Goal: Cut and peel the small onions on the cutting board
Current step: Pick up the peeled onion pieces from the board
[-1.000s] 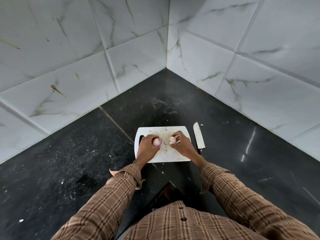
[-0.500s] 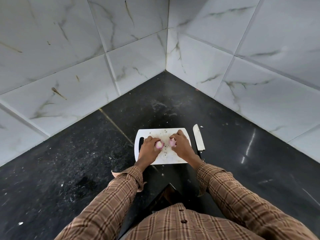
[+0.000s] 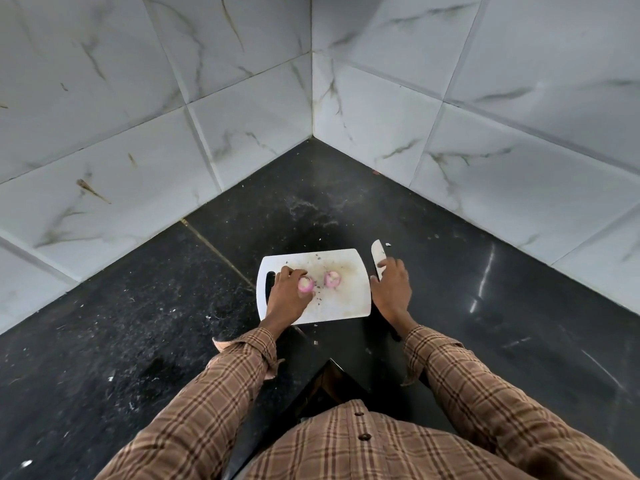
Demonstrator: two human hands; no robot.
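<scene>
Nearest the camera: plaid sleeves and shirt front, with the desk, dark and speckled, running out to a tiled corner.

Left hand: rests on the left part of the cutting board, fingers closed around one small onion, its pale pink flesh showing at the fingertips. Second onion: lies free on the board just beside the first, untouched, partly peeled by the look of it.

Right hand: off the board's right edge, laid over the knife, whose white blade points away from the person. Fingers lie curved over the blade; whether they have closed on the knife cannot be told.

Assessment of step in hand: taking up the knife for a cut. Recommended practice: grip by the handle, which lies hidden under the wrist, not by the blade; bring the edge in over the board; keep the left fingertips tucked back from the cut line and the onion pressed flat so it cannot roll.

Obstructions: the loose onion sits close to the held one and may be knocked; move it aside. Dark specks on the board are minor. Beyond the board the desk carries only smears and a small white scrap near the blade tip.
</scene>
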